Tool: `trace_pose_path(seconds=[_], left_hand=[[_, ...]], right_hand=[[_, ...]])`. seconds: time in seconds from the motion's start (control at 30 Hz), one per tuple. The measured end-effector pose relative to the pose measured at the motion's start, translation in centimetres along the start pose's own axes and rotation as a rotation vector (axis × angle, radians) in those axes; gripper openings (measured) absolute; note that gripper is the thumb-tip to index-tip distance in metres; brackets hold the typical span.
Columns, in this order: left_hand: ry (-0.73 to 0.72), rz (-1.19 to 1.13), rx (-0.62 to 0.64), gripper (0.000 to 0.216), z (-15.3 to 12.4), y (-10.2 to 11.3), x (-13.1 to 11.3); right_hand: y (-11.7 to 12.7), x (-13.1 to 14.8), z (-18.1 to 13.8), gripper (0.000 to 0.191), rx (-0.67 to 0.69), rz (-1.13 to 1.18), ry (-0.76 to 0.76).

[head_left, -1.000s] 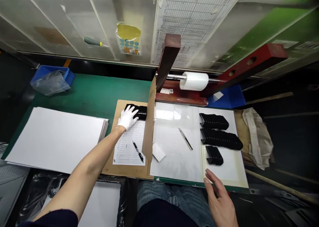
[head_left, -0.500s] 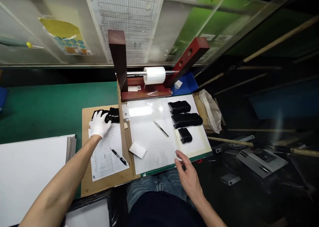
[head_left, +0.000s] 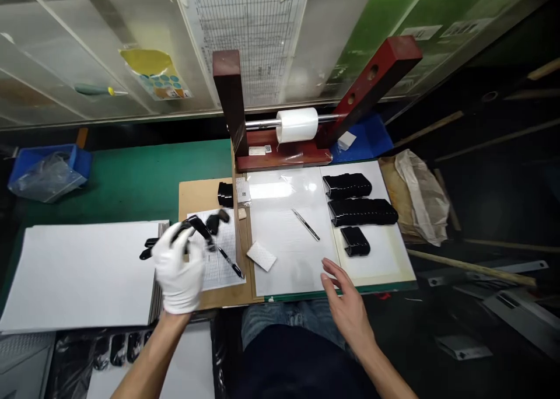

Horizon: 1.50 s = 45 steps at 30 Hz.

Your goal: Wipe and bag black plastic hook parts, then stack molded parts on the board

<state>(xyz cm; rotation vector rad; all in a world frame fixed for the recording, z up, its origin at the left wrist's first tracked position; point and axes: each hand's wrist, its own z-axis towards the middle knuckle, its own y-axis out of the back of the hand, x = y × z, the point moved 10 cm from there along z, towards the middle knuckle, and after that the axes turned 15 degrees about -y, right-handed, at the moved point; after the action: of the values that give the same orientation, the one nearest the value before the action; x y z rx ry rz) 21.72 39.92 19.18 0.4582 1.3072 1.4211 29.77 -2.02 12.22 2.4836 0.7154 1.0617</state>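
Note:
My left hand (head_left: pixel 178 268), in a white glove, is closed around several glossy black parts (head_left: pixel 199 227); they are blurred and jut out on both sides of the fingers. Below them lies a printed sheet (head_left: pixel 219 230) with a black pen (head_left: pixel 230 263) on it. A small group of black parts (head_left: pixel 225 194) stays on the brown board behind. My right hand (head_left: pixel 347 303), bare, hovers at the front edge of the white work surface (head_left: pixel 289 270), fingers apart and holding nothing. Three rows of black parts (head_left: pixel 363 212) lie beyond it, on the right.
A film roll (head_left: pixel 297 125) sits on a rod in a dark red stand (head_left: pixel 284 161). A silver pen (head_left: pixel 305 224) and a white textured pad (head_left: pixel 261 255) lie on the work surface. White sheets (head_left: pixel 83 276) are stacked at left, near a blue bin (head_left: pixel 83 163).
My left hand has lifted several black parts off the brown board and drawn them back toward me, leaving a few behind. My right hand remains near the front edge. The view has shifted left.

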Motion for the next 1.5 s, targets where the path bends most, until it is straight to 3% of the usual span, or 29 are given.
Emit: trace_pose_path(seconds=[0.1,0.23,0.33,0.43,0.57,0.67,0.73,0.83,0.9,1.03,1.2,1.37,1.5], left_hand=[[0.037,-0.013,0.046,0.022,-3.0,-4.1,-1.9],[0.179,0.049,0.030,0.028,-6.4,-10.1,0.4],[0.249,0.075,0.054,0.029,-8.5,-12.4,2.6],[0.292,0.057,0.111,0.027,-9.6,-13.4,4.1],[0.381,0.027,0.162,0.029,-11.6,-13.1,5.4],[0.472,0.024,0.213,0.028,-15.5,-12.3,4.8],[0.505,-0.007,0.297,0.025,-18.9,-12.5,3.1],[0.471,-0.129,0.506,0.024,-22.9,-14.4,-1.0],[0.396,-0.205,0.645,0.028,-24.1,-16.2,-4.0],[0.257,-0.197,0.834,0.034,-23.5,-19.4,-7.7],[0.194,-0.083,0.945,0.037,-22.2,-21.9,-9.7],[0.218,-0.103,0.958,0.033,-22.1,-22.9,-10.8],[0.302,-0.252,0.883,0.026,-21.9,-22.1,-11.3]], right_hand=[[-3.1,0.5,3.0,0.058,0.093,0.036,0.028],[-9.9,-0.7,7.1,0.053,0.238,0.086,-0.003],[-13.7,-2.9,8.4,0.048,0.280,0.112,-0.051],[-14.8,-4.9,8.2,0.043,0.265,0.111,-0.084],[-12.8,-6.2,7.4,0.034,0.210,0.037,-0.061],[-8.2,-7.4,7.6,0.030,0.077,-0.042,-0.043],[-3.6,-9.0,8.3,0.031,-0.092,-0.094,-0.080],[3.1,-12.6,9.2,0.035,-0.380,-0.181,-0.206],[5.7,-14.9,9.7,0.039,-0.478,-0.242,-0.289],[6.1,-18.0,10.5,0.039,-0.420,-0.313,-0.374],[5.8,-18.5,10.6,0.032,-0.319,-0.303,-0.395],[7.5,-16.4,8.8,0.029,-0.280,-0.142,-0.390],[5.1,-12.7,6.9,0.046,-0.095,0.161,-0.335]])
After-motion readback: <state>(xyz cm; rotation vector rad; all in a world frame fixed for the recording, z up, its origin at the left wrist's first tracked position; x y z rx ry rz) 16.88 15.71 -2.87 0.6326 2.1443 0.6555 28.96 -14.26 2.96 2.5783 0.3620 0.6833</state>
